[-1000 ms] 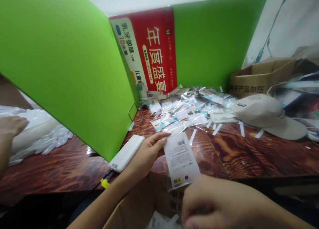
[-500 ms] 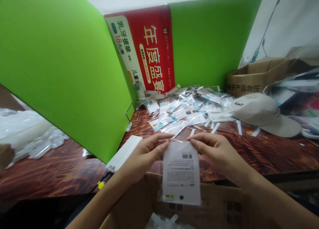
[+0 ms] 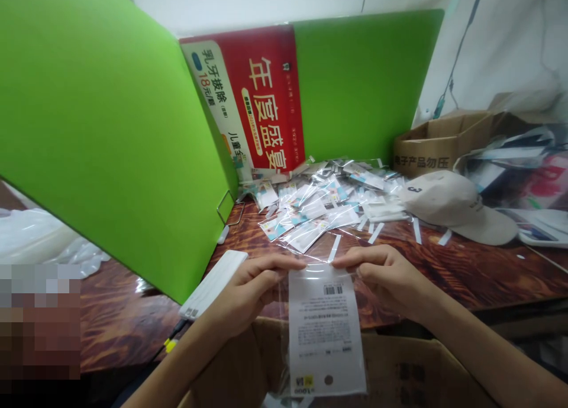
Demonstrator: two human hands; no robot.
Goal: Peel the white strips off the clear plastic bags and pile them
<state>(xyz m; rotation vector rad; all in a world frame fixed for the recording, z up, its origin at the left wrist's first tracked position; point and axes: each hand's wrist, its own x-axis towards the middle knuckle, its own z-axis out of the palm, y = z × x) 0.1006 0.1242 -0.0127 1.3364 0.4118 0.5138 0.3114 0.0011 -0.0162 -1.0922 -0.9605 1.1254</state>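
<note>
packet (image 3: 326,328): clear glossy plastic sleeve over a matt white printed paper card, pinched at its top by both hands
table (image 3: 465,272): dark wood with strong grain, varnished and pretty shiny
pile of packets (image 3: 319,204): same crinkly see-through film, catching glare
dividers (image 3: 102,130): smooth matt green board
cap (image 3: 452,206): beige cloth, soft and matt
boxes (image 3: 437,151): plain brown cardboard, dull
power bank (image 3: 213,284): smooth white plastic

Head-worn; looking down, close over desk (image 3: 444,266)

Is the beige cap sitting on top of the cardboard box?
No, the beige cap rests on the wooden table, in front of the cardboard box.
</note>
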